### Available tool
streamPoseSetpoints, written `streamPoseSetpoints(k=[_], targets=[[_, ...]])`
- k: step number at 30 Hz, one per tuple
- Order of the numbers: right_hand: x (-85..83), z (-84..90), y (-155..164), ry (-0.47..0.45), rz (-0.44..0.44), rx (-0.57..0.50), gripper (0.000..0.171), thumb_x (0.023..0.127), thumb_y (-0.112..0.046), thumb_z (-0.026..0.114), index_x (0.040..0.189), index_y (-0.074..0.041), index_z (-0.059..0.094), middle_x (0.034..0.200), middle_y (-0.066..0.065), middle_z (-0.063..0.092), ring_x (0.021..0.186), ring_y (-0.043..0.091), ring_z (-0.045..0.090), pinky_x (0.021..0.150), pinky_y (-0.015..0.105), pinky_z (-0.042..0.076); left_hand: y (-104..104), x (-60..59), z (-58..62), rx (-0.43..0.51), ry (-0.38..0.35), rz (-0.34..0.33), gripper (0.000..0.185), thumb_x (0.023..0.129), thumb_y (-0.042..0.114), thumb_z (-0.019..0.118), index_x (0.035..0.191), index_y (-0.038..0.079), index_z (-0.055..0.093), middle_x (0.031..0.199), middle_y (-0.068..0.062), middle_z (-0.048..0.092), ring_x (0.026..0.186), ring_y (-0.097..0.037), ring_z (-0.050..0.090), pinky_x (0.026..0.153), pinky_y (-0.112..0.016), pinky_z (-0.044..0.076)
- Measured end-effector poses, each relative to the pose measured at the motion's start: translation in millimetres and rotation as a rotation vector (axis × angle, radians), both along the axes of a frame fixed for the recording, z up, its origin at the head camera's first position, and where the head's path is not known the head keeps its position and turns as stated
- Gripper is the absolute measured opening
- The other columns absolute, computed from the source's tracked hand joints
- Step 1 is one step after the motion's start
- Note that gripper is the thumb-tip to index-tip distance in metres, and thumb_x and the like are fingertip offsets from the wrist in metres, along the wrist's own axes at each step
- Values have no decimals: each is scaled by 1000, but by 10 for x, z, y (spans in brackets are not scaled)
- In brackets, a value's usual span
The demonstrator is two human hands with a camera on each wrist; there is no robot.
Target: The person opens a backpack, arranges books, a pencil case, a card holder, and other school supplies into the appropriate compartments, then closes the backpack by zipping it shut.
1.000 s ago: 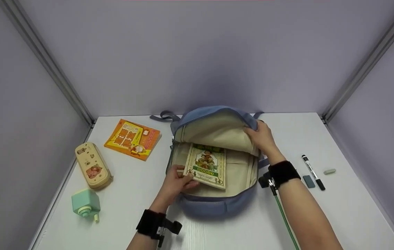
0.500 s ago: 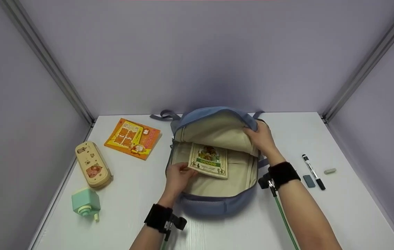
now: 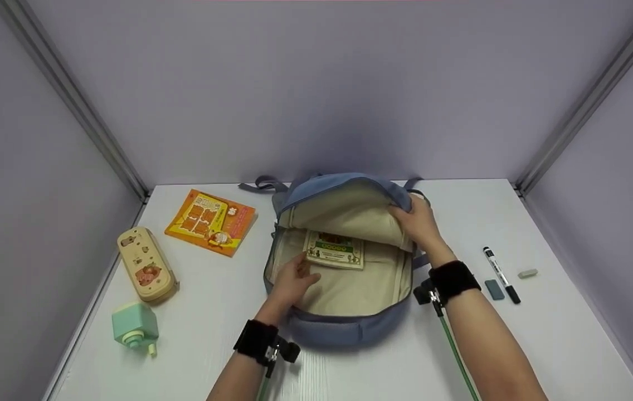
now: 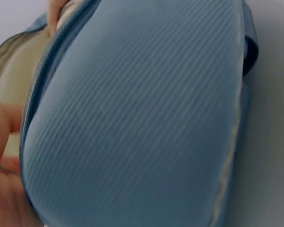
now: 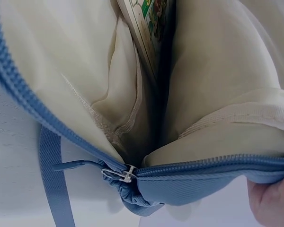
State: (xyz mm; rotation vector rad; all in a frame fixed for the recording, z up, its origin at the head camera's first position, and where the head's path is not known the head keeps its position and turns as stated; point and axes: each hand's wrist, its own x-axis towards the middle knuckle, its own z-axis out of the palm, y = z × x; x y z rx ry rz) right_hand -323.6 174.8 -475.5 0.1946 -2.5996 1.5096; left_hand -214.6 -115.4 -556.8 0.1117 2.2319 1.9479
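Note:
A blue backpack (image 3: 344, 328) lies unzipped on the white table (image 3: 545, 334), its cream lining showing. A green-covered picture book (image 3: 334, 252) sits inside, its upper half hidden under the top flap. My left hand (image 3: 301, 268) is inside the opening, with relaxed fingers touching the book's lower left corner. My right hand (image 3: 415, 220) grips the top flap's edge and holds it up. The right wrist view shows the book's edge (image 5: 149, 28) between lining layers, and the zipper pull (image 5: 118, 174). Blue outer fabric (image 4: 142, 118) fills the left wrist view.
An orange book (image 3: 212, 221) lies at the back left. A cream pencil case (image 3: 146, 271) and a mint green gadget (image 3: 134, 328) sit along the left edge. A black marker (image 3: 500, 274), a grey eraser (image 3: 493, 289) and a small pale eraser (image 3: 528, 273) lie at the right.
The green book has slid deeper under the backpack's flap. My left hand followed it in and went from pinching its corner to touching it. The right hand kept holding the flap.

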Motion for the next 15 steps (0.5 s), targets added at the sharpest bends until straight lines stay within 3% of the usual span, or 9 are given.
streamPoseSetpoints(k=[3, 5, 9, 12, 15], targets=[[9, -19, 5, -3, 13, 23, 28, 93, -18, 67, 112, 3, 64, 105, 17, 64, 95, 28, 57, 89, 42, 43, -42, 51, 4, -23, 1, 0, 70, 96, 4, 59, 149, -13, 17, 148, -37, 28, 136, -45, 34, 107, -47, 36], [16, -26, 12, -4, 17, 45, 29, 94, -18, 66, 113, 3, 63, 106, 17, 64, 96, 29, 58, 89, 43, 43, -72, 87, 26, -45, 41, 44, 63, 97, 4, 58, 149, -10, 25, 146, -34, 34, 133, -44, 41, 104, -46, 40], [16, -25, 24, 9, 18, 63, 32, 94, -19, 66, 117, 3, 62, 113, 20, 64, 103, 33, 59, 93, 46, 43, -161, 100, 59, -94, 223, 231, 40, 95, -3, 55, 134, -7, 51, 133, -24, 50, 119, -37, 54, 96, -45, 47], [14, -28, 31, 12, 15, 64, 34, 94, -19, 66, 119, 4, 61, 116, 21, 63, 107, 34, 58, 95, 48, 42, -275, 50, 13, -194, 358, 400, 27, 92, -10, 53, 117, -6, 61, 118, -21, 56, 109, -36, 58, 91, -47, 48], [15, -41, 35, 9, 6, 75, 31, 94, -19, 66, 114, 5, 62, 110, 21, 64, 100, 34, 58, 91, 47, 43, -421, -2, -88, -295, 395, 517, 25, 89, -14, 49, 110, -8, 62, 113, -23, 56, 107, -38, 55, 92, -50, 45]])
